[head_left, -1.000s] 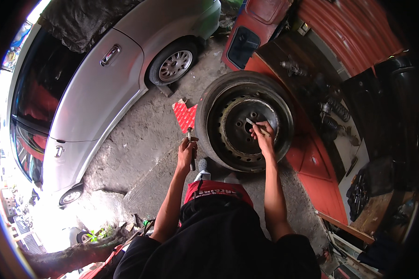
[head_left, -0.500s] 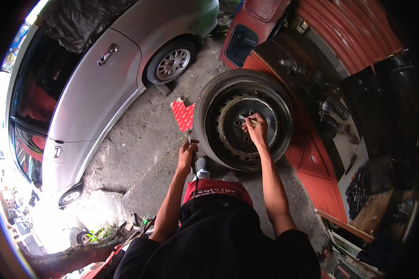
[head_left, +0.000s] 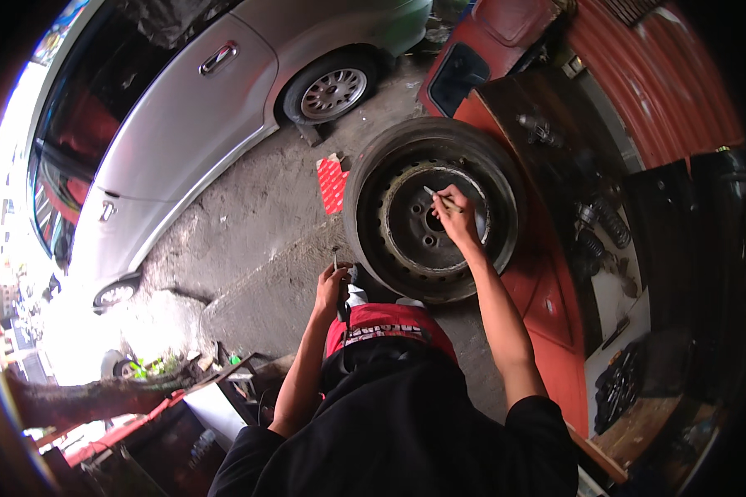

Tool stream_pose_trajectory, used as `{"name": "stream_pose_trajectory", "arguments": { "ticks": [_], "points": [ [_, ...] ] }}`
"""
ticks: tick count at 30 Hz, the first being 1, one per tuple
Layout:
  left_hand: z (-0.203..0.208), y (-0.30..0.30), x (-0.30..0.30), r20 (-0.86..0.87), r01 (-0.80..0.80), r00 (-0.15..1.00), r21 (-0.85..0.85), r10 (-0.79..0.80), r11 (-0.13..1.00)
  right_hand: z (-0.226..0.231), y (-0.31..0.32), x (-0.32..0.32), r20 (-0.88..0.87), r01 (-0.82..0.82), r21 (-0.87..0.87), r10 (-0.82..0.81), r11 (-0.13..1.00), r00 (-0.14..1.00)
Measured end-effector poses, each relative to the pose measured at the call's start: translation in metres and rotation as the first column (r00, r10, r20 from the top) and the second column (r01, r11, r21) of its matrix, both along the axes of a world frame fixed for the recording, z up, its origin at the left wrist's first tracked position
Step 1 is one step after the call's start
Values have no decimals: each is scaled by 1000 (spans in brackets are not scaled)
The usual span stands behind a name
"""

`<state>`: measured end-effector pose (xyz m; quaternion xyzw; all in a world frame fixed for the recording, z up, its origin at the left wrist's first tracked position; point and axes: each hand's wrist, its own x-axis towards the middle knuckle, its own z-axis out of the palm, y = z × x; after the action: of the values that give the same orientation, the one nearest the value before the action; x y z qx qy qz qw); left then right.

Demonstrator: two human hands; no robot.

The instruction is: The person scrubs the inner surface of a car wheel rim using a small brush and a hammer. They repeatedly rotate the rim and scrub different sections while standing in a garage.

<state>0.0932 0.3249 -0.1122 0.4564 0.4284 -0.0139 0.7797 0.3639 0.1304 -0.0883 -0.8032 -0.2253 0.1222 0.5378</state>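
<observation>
A tyre on a dark steel wheel (head_left: 406, 263) lies flat on the ground before me, its face upward, with bolt holes round the hub. Over the hub, my right hand (head_left: 454, 214) pinches a slim, pale-tipped tool (head_left: 429, 190); its kind is too small to make out. The tip points to the upper left, over the wheel's centre disc. At the tyre's lower left, apart from it, my left hand (head_left: 331, 286) is closed round a thin tool (head_left: 336, 258) whose light tip sticks up past the fingers. A dark part of it hangs below.
A silver car (head_left: 191, 116) is parked at the left, a block by its rear wheel. Red torn cardboard (head_left: 332, 184) lies left of the tyre. Orange-red panels (head_left: 547, 306) and a bench with coil springs (head_left: 612, 224) stand at the right. Concrete floor (head_left: 249, 224) lies between.
The view has shifted slightly. My right hand and its tool have moved from beside the hub's centre toward its upper edge. My left hand still holds its thin tool beside the tyre.
</observation>
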Motion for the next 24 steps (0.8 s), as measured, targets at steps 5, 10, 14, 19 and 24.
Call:
{"name": "stream_pose_trajectory", "arguments": {
  "ticks": [5, 10, 14, 19, 24],
  "points": [
    [-1, -47, -7, 36, -105, 994, 6, 105, 994, 4, 4, -2, -22, -282, -39, 282, 959, 959],
    [13, -83, -2, 108, -199, 975, 10, 197, 980, 19, -4, 23, -286, -421, 152, 448, 894, 847],
    [19, -98, -1, 117, -229, 967, 6, 227, 973, 15, 4, 22, -293, -587, -14, 558, 810, 776],
    [29, -99, -2, 108, -289, 952, 15, 286, 957, 18, 22, 58, -94, -516, -13, 513, 857, 854],
    [21, -99, -10, 130, -357, 927, 18, 352, 934, 33, 10, 57, -131, -601, -22, 593, 799, 794]
  ]
}}
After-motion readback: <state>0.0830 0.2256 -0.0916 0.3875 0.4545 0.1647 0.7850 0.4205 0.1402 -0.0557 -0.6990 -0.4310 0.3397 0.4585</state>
